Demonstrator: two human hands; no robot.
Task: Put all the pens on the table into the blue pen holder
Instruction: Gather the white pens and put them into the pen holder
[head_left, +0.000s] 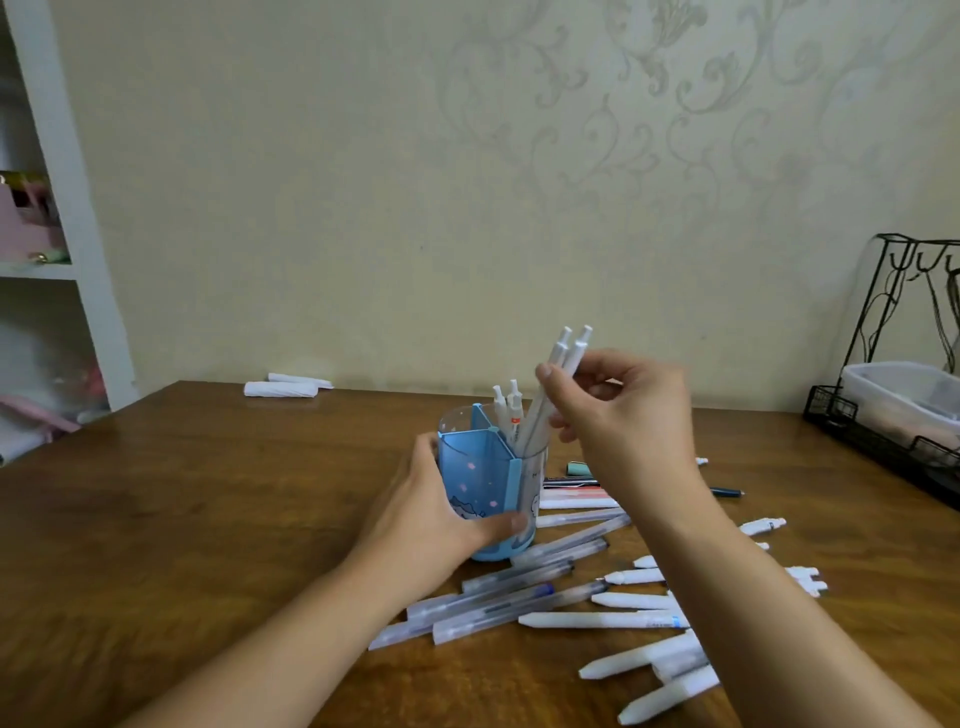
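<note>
- My left hand grips the blue pen holder near the middle of the bench, thumb across its near side
- My right hand pinches two white pens with curled fingers, their lower ends inside the holder's right compartment
- Two more white pens stand in the holder
- Loose pens lie scattered near and right of the holder
</note>
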